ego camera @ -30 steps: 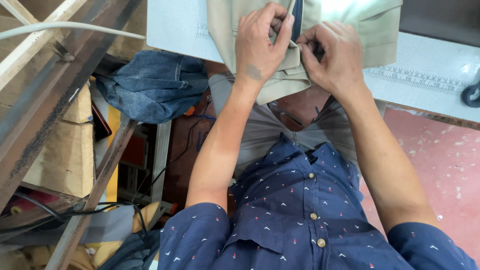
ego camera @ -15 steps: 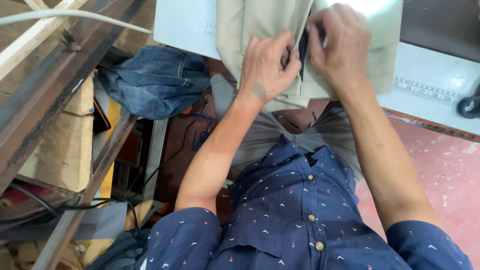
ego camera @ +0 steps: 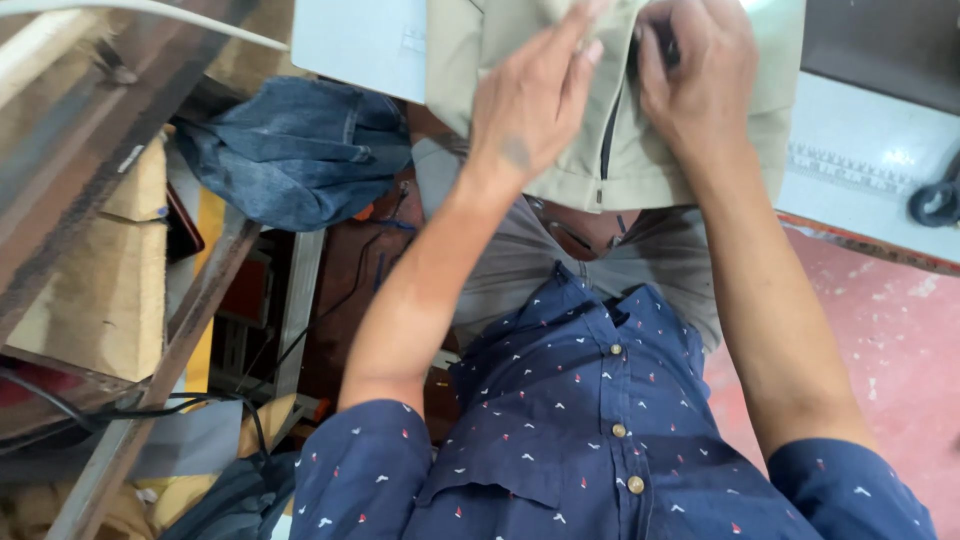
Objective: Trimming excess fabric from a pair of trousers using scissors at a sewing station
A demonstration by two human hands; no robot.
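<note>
Head view cuts off the top of the work: both hands sit at the upper edge, so the fingertips and whatever lies past them are out of sight. The left hand [ego camera: 530, 100] lies flat on the khaki garment [ego camera: 640, 150], fingers stretched and pressing the cloth, its grip spread wide rather than closed round anything. The right hand [ego camera: 700, 75] is curled on the same cloth just right of the dark zipper [ego camera: 607, 140]; its fingers are bunched at the fly — whether they pinch the cloth or something small I cannot tell, since the knuckles hide it.

The garment drapes over the near edge of the pale table [ego camera: 370, 40] and hangs toward the person's lap, its hem just above the grey trousers. Right of the garment the table runs bare to a printed ruler strip [ego camera: 850, 165] and a dark cord [ego camera: 935, 200] half cut by the frame. Left of the garment, below the table edge, a bundle of blue denim [ego camera: 290, 150] rests on a metal frame — beyond it, wooden boards [ego camera: 100, 270] and cables crowd the floor, hard to sort out. Red floor [ego camera: 880, 340] lies open to the right.
</note>
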